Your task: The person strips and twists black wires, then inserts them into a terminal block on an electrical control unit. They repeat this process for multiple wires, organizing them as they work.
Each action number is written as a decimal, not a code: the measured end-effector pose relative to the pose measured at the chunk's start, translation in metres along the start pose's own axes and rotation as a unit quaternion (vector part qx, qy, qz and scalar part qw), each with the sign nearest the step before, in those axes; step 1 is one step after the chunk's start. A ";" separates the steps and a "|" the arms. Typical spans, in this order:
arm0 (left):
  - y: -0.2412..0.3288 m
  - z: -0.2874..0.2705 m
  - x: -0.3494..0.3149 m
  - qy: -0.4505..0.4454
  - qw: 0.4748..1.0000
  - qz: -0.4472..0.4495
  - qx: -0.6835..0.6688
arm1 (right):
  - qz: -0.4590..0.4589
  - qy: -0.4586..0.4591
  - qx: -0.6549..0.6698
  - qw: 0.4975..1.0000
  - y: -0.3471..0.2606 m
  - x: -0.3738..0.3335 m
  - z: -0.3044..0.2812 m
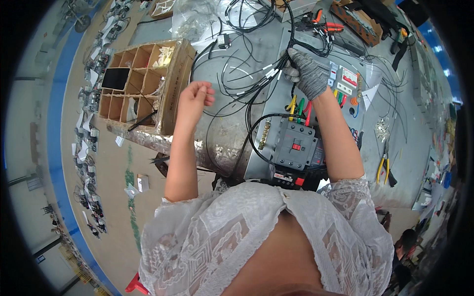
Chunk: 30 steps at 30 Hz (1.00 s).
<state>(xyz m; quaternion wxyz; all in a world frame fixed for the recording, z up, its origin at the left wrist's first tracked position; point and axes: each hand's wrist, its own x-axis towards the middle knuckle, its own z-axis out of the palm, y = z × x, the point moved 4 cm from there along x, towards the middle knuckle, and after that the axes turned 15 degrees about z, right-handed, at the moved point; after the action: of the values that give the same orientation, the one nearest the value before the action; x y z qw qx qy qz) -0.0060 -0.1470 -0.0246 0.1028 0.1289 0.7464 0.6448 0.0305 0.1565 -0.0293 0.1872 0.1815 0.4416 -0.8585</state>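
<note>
My right hand [307,71], in a grey knit glove, is closed round a bundle of black wires [291,37] at the upper edge of a metal mounting plate. Loose wire ends with white marker sleeves [269,74] fan out to its left. My bare left hand [196,98] hovers beside the cardboard box, its fingers curled and pressed together; anything in them is too small to make out. Nearer me on the plate is a dark grey circuit breaker [295,144] with a red switch. Yellow, green and red wires [300,111] rise from it, partly under my right forearm.
A divided cardboard box [180,84] with small parts stands at the left table edge. Yellow-handled pliers [382,167] lie to the right, red-handled tools [333,26] at the back. White breakers [347,80] sit on the plate. Units with wires [89,148] line the floor at left.
</note>
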 end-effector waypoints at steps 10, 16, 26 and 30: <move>-0.030 0.022 0.015 -0.009 0.940 -0.095 -0.329 | 0.017 0.023 0.003 1.000 -0.002 -0.003 0.004; -0.019 0.012 0.005 0.052 0.936 -0.040 -0.346 | 0.007 0.028 -0.010 1.000 0.001 0.001 -0.003; -0.009 -0.012 -0.056 0.159 0.928 -0.073 -0.328 | -0.010 0.020 -0.007 1.000 -0.002 -0.005 0.004; 0.005 -0.012 -0.069 0.250 0.964 0.078 -0.052 | -0.021 0.038 -0.001 0.999 -0.004 -0.007 0.008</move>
<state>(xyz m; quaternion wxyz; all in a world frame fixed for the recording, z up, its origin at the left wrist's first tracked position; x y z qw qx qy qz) 0.0555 -0.1800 -0.0184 -0.1312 0.0156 0.7012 0.7006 0.0333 0.1528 -0.0186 0.1520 0.2045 0.4528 -0.8544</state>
